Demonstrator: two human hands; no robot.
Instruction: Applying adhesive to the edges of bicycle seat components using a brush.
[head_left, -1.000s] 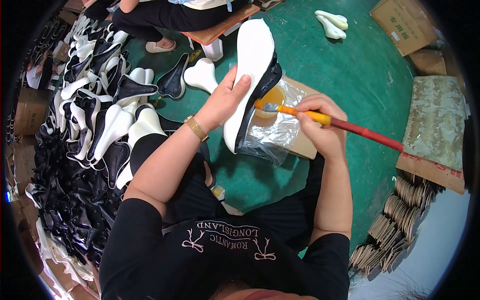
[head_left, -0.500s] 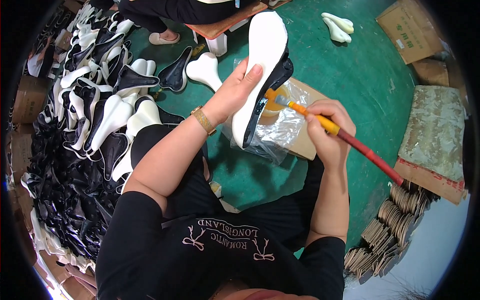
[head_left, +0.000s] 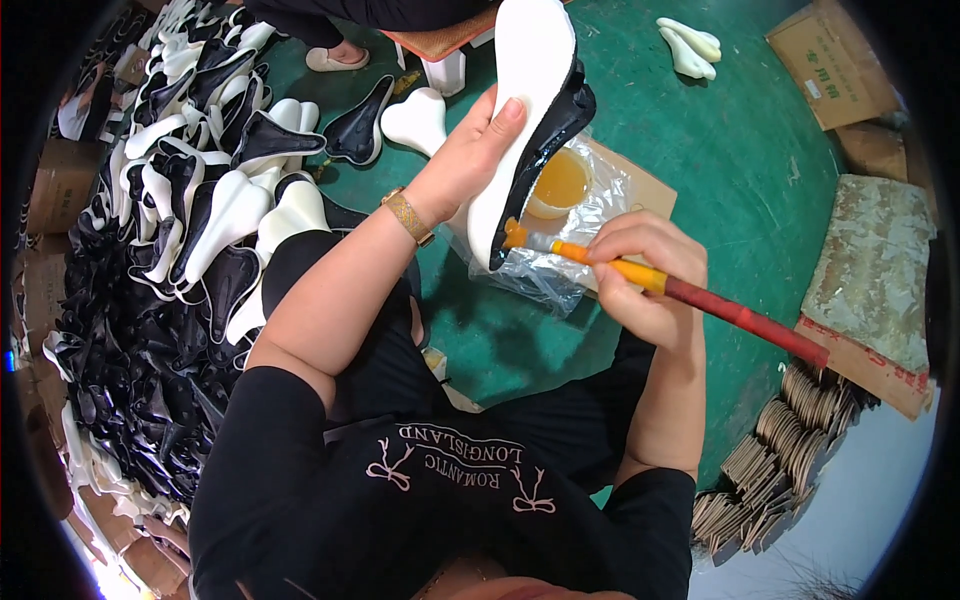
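My left hand grips a white bicycle saddle, thumb on its padded white side, fingers behind. The saddle is tilted up on edge, and its black underside faces right with a wet shine along it. In my right hand is a paintbrush with a yellow and red handle. Its amber-wet bristles touch the black underside near the saddle's lower end. Just behind the saddle stands a tub of amber liquid, partly hidden, on clear plastic sheeting over a piece of cardboard.
A large pile of white and black saddle parts fills the left side, with black covers nearer me. Two white pads lie far right on the green floor. Cardboard boxes and stacked brown pieces line the right. Another person's foot is at the back.
The brush has moved from beside the tub toward me, down to the saddle's lower end. The saddle has risen a little, showing more of the tub.
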